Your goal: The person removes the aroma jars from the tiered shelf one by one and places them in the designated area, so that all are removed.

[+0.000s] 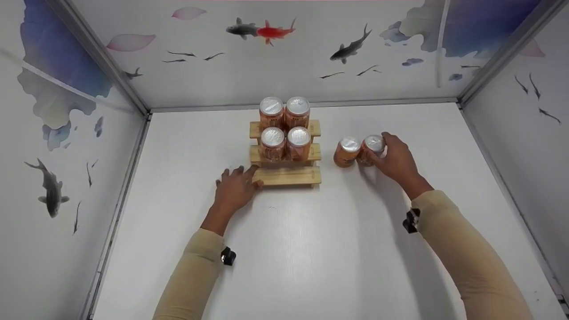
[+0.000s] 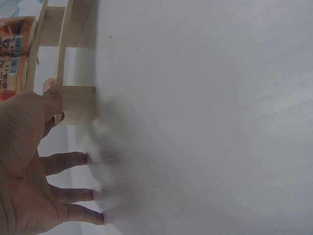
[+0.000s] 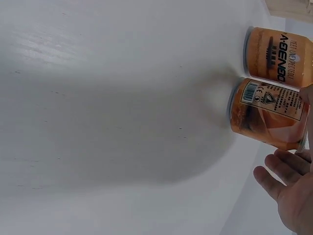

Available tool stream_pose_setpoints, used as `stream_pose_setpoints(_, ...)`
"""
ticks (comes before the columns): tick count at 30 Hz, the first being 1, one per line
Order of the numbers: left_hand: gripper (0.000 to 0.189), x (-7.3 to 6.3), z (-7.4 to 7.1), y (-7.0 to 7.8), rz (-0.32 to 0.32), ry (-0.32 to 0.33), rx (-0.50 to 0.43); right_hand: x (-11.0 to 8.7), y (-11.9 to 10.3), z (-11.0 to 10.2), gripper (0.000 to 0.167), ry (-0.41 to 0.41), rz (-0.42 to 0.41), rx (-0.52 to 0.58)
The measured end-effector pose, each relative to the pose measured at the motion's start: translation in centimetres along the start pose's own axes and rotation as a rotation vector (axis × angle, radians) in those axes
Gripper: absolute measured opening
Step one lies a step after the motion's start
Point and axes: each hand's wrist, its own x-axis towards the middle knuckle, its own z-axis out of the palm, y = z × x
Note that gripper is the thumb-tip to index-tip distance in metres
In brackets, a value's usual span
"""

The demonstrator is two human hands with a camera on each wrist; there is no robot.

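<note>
A wooden three-step rack holds orange cans with silver lids: two cans on its middle step and two more on the top one. My left hand grips the left end of the lowest step between thumb and index finger, its other fingers spread toward the table in the left wrist view. Right of the rack, two orange cans stand upright side by side. My right hand holds the right-hand can near its top, between thumb and fingers. Beside it is the other can, with black lettering.
The white table is bounded by a patterned back wall and side walls with fish pictures. A dark wrist camera sits on the left sleeve, and another camera on the right sleeve.
</note>
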Motion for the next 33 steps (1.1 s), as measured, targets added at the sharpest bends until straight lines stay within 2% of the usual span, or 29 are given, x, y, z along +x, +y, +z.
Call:
stream_pose_setpoints(5,0.066,-0.1,-0.3,0.0,0.010,0.009,-0.015,0.0,-1.0,-0.2,0.074,0.050,-0.035,-0.040)
stream_pose_setpoints(10,0.066,-0.1,-0.2,-0.3,0.031,0.014,-0.058,0.3,-2.4,0.2,0.068,0.134,-0.135,-0.073)
stream_pose_setpoints(13,0.065,0.0,0.0,-0.5,0.039,0.018,-0.065,0.4,-3.7,0.6,0.067,0.154,-0.190,-0.075)
stream_pose_setpoints(22,0.067,0.0,0.0,-0.4,0.034,-0.001,-0.074,0.3,-8.4,1.7,0.073,0.095,-0.220,-0.047)
stream_pose_setpoints(33,0.066,0.1,-0.1,-0.1,0.020,-0.015,-0.087,0.2,-12.6,3.2,0.079,0.017,-0.286,-0.081)
